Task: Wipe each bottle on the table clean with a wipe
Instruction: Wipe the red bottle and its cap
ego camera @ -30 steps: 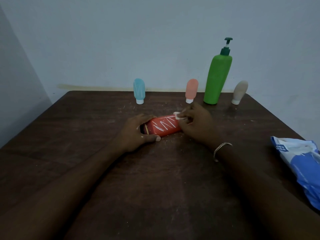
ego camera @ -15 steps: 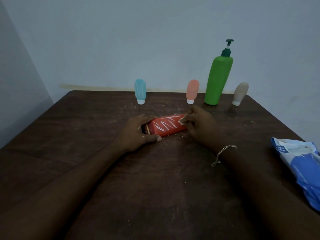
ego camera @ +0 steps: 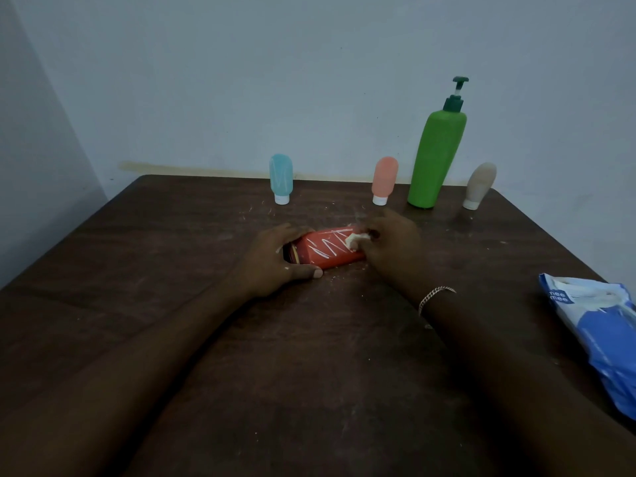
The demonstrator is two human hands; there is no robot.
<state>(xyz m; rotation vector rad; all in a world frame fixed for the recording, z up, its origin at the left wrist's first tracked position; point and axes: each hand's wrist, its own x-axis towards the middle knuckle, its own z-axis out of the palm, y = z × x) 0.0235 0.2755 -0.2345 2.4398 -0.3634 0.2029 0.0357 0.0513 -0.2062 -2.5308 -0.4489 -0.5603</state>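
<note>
Head view: red bottle (ego camera: 327,251) on its side at mid-table, long axis running left to right, far end tipped slightly away. White zigzag streaks across upper face. Dark cap end at left, inside the left hand (ego camera: 275,263): thumb along near side, fingers curled over far side, clamped on that end and pinning it to the table (ego camera: 309,373). Small crumpled white wipe (ego camera: 356,239) pressed against upper right part of the bottle, at the end of the zigzag. Wipe pinched in fingertips of right hand (ego camera: 392,246), fingers bunched round it, hand covering the bottle's right end. Thin chain bracelet (ego camera: 435,296) on right wrist. Both forearms reaching in from near edge, hands close together, one at each end of the bottle.

Pale crumbs and smears scattered over dark wood around the bottle and toward the back.

Back row, upright, near far edge, left to right: blue bottle (ego camera: 281,179) on white cap, faint pale lines on its face; pink bottle (ego camera: 384,180) on white cap; tall green pump bottle (ego camera: 437,156) just beside it; beige bottle (ego camera: 480,185), leaning a little right. All well apart from the hands.

Blue-and-white wipe packet (ego camera: 599,335) flat at right edge of table, partly cut off by frame. Plain pale wall (ego camera: 309,80) behind.
</note>
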